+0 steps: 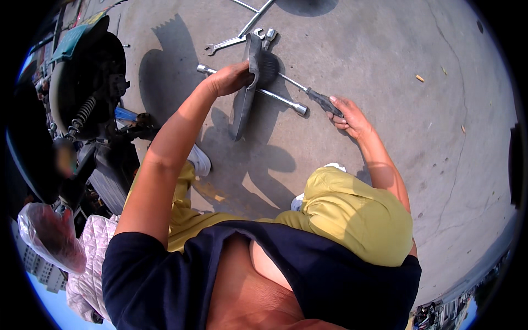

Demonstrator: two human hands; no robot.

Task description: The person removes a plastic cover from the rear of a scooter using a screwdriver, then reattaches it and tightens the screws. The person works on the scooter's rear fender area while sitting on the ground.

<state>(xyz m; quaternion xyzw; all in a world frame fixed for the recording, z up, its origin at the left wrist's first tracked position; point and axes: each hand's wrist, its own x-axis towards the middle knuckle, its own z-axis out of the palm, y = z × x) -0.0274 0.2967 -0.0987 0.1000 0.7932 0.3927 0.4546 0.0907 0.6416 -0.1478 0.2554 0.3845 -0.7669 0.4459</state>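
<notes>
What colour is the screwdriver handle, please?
The handle is dark grey to black, in the head view.

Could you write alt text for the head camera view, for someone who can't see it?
A person's right hand holds a dark-handled screwdriver pointed toward a dark curved part in the left hand. Metal wrenches lie on the grey ground.

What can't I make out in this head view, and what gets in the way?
Head view, hidden: the fingertips of the left hand, behind the dark molded part.
Head view, hidden: the tip of the screwdriver in the right hand, lost against that dark part.
Head view, cut off: ends of the metal tool, by the upper edge.
Head view, unclear: what the clear plastic covers, through its glare.
</notes>
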